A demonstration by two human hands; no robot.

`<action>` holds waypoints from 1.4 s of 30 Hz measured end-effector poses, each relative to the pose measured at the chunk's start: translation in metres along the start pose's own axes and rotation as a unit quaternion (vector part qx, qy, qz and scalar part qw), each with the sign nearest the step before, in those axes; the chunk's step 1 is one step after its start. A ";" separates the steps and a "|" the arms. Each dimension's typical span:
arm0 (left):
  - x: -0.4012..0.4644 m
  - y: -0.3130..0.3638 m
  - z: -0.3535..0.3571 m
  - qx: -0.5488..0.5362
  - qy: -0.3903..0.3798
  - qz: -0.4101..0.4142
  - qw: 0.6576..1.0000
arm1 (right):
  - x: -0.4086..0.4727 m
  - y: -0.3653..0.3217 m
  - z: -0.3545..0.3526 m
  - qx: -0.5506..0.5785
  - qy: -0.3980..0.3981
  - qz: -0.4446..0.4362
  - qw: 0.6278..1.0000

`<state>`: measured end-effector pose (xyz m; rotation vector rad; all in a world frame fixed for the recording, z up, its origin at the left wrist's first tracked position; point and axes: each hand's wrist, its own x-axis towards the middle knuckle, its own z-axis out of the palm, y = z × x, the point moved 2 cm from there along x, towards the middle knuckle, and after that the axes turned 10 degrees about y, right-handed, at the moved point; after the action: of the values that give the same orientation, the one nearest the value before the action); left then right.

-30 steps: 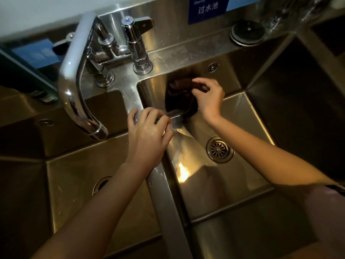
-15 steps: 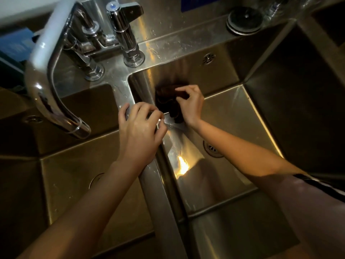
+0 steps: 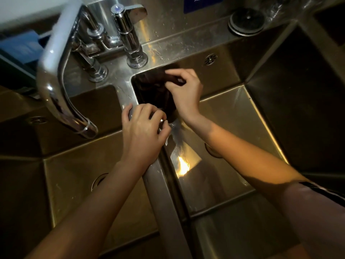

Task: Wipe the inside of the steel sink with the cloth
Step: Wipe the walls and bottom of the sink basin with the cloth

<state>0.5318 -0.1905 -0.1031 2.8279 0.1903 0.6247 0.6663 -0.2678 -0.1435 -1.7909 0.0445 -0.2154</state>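
Observation:
The steel sink fills the right half of the view, its basin dim and reflective. A dark cloth lies against the basin's back-left corner, high on the wall. My right hand pinches the cloth's upper edge and holds it against that corner. My left hand curls over the steel divider between the two basins, fingers hooked on its edge. The drain of the right basin is mostly hidden under my right forearm.
A curved chrome faucet spout hangs over the left basin, with two tap handles behind the divider. A round black plug sits on the back ledge. A third basin lies to the right.
My right hand has carried the cloth up the basin's back-left corner and a little right. My left hand stays gripped on the divider. The camera view shifted slightly.

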 end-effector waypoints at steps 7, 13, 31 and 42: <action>-0.001 0.001 -0.001 0.004 -0.002 0.002 1.000 | -0.005 -0.009 0.002 0.040 0.011 -0.043 0.998; -0.001 0.000 0.000 0.007 -0.022 -0.004 1.000 | -0.021 0.074 0.028 -0.079 -0.052 0.002 0.995; 0.001 0.003 -0.002 0.022 -0.038 -0.001 0.999 | 0.024 0.042 -0.020 -0.032 0.068 0.049 0.996; 0.001 0.005 -0.002 0.012 -0.041 -0.009 0.999 | 0.049 0.054 -0.046 -0.046 0.050 -0.012 0.998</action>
<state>0.5323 -0.1944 -0.0991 2.8646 0.2109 0.5054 0.7114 -0.3312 -0.1801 -1.8712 0.1059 -0.3241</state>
